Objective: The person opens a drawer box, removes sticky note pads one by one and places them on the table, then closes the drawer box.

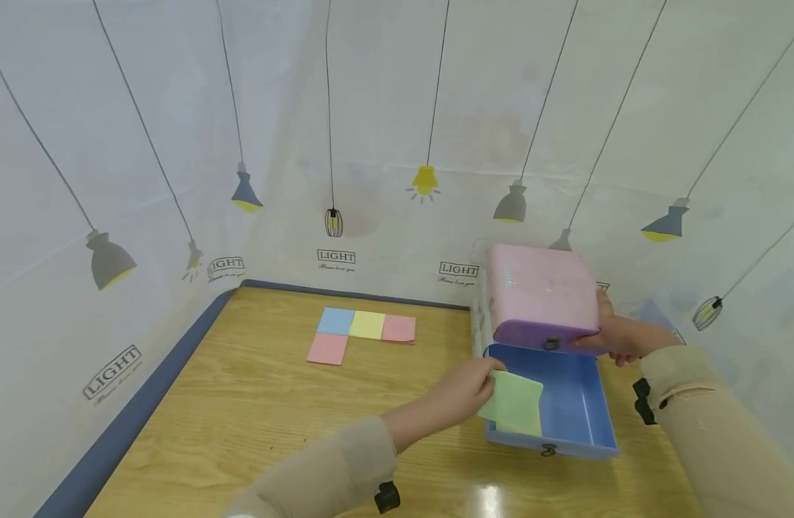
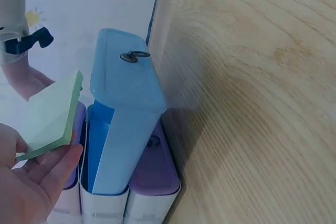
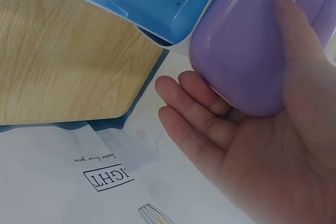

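Worktop (image 1: 242, 410): wooden; blue drawer (image 1: 575, 399) left open at four o'clock.
Green notepad (image 1: 518, 403): pinched by left hand (image 1: 464, 394) above drawer's nine o'clock side.
Purple-fronted box (image 1: 546, 288): clasped by right hand (image 1: 617, 333), apparently for steadying.

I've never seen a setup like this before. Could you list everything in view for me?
Table: one, wood-coloured, under everything
Wall sheet: white, printed lamps and "LIGHT" signs, behind table
Strip: dark blue, along table's far and left edges
Cabinet: one, pink top, right part of table
Blue drawer: one, blue, pulled out of cabinet
Purple drawers: two, purple, above and below blue drawer
Rings: three, dark, on drawer fronts
Blue pad: one, blue, on table
Yellow pad: one, yellow, beside blue pad
Pink pads: two, pink, beside yellow and blue pads
Green pad: one, pale green, over blue drawer
Sleeves: two, beige
Wrist gear: two, black
Left hand: one, bare, holding green pad
Right hand: one, bare, touching upper purple drawer
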Tool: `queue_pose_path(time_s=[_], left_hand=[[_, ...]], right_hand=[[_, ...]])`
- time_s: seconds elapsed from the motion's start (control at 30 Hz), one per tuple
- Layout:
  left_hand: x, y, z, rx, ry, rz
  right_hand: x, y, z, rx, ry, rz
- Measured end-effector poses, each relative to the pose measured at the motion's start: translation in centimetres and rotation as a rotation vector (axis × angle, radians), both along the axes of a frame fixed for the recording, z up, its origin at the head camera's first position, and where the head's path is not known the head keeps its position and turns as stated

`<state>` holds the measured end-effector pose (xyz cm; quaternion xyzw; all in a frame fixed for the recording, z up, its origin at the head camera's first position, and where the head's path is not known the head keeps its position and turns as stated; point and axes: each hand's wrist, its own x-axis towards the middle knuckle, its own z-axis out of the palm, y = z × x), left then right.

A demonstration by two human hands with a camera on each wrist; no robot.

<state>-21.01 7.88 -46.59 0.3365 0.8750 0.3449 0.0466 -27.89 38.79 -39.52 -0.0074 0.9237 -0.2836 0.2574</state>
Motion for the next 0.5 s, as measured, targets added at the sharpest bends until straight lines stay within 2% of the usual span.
queue_pose_path(time_s=[0.17, 0.23, 0.37, 0.5], left_hand=[[-0.2, -1.6, -0.4, 0.040, -0.010, 0.062], [-0.3, -2.4, -0.8, 0.074, -0.051, 0.084], [-0.6, -3.9, -1.8, 0.132, -0.196, 0.105], [-0.9, -5.7, -3.0, 0.157, -0.262, 0.118]], right_hand=[[0.1, 0.0, 0.0, 0.002, -0.001, -0.003], [0.1, 0.0, 0.1, 0.012, 0.001, -0.003], [0.2, -0.2, 0.2, 0.016, -0.011, -0.009], [0.4, -0.4, 0.3, -0.004, -0.019, -0.010]])
